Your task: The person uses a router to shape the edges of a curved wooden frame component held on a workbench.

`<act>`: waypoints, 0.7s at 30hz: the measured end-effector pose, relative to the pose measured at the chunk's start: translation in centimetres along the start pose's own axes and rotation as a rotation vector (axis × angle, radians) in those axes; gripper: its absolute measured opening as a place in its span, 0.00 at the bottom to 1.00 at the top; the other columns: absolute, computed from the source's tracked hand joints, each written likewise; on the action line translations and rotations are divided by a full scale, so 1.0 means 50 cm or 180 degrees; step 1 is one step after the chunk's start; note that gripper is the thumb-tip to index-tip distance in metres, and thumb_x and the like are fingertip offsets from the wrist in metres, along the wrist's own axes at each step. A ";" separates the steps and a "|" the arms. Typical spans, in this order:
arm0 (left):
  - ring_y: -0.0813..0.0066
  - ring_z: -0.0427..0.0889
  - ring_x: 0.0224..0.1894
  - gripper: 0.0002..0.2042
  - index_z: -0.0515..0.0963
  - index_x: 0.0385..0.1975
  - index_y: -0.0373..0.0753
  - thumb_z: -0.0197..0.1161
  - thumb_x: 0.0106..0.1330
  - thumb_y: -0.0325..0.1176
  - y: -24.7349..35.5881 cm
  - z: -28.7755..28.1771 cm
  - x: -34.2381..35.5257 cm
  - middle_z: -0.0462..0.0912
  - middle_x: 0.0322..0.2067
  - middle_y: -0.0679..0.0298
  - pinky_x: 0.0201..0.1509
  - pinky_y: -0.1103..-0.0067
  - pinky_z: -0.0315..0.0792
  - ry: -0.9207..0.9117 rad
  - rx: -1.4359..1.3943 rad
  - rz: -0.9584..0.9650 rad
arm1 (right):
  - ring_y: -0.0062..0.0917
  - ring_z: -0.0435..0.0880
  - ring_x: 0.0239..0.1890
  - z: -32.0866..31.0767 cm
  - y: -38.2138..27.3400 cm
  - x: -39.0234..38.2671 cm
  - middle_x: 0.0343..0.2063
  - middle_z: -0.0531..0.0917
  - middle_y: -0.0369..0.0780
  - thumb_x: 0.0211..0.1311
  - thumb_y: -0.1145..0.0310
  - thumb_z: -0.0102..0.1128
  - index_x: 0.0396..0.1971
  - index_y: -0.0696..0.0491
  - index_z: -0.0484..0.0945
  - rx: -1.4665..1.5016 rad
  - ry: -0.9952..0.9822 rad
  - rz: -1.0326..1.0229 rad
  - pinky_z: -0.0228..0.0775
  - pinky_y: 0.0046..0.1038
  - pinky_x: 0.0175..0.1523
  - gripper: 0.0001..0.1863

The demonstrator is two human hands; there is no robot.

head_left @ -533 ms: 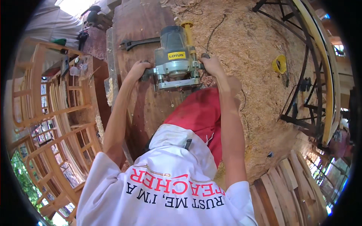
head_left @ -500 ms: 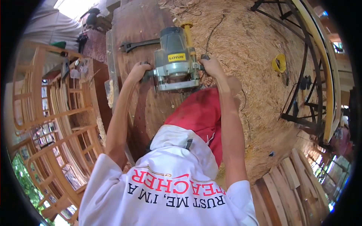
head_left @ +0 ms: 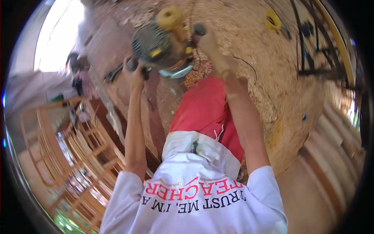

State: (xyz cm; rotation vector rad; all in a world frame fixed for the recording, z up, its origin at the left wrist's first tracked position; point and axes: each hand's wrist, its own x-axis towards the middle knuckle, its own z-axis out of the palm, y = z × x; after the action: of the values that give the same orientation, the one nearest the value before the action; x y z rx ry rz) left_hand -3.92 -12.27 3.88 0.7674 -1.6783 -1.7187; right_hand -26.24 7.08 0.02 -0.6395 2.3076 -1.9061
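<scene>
I hold a plunge router [head_left: 156,45] with a dark grey motor housing and yellow parts, out in front of me. Its vented top and a round yellow cap tilt toward me, and the pale metal base shows below. My left hand [head_left: 134,74] is closed round the dark knob on its left side. The opposite dark knob is in the grip of my right hand [head_left: 208,45], which is smeared by motion. A dark wrench [head_left: 113,73] lies on the wooden bench top [head_left: 165,107], left of my left hand. Whether the base touches the wood I cannot tell.
Wood shavings [head_left: 269,66] cover the floor at the right, with a dark cord [head_left: 249,64] across them. A yellow ring-shaped object [head_left: 272,19] lies there. Wooden frames [head_left: 50,148] stand at the left, planks [head_left: 327,152] at the lower right, a dark metal frame [head_left: 325,72] at the far right.
The router has tipped and turned, so its top faces me more. Both hands have gone farther out and leftward with it, still gripping the knobs. The whole view has swung.
</scene>
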 end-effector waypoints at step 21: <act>0.66 0.81 0.52 0.20 0.71 0.60 0.38 0.56 0.71 0.38 -0.090 -0.054 -0.069 0.79 0.53 0.60 0.50 0.73 0.78 0.0477 0.0529 -0.0086 | 0.41 0.85 0.48 -0.025 -0.006 0.012 0.43 0.87 0.45 0.48 0.60 0.67 0.50 0.46 0.80 0.0549 -0.1209 0.0400 0.76 0.42 0.52 0.25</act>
State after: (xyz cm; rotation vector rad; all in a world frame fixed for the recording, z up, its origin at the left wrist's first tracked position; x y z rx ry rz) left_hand 0.24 -11.36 -0.75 0.9746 -1.7287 -1.5124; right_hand -27.08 7.98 0.72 -0.7414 1.8841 -1.7262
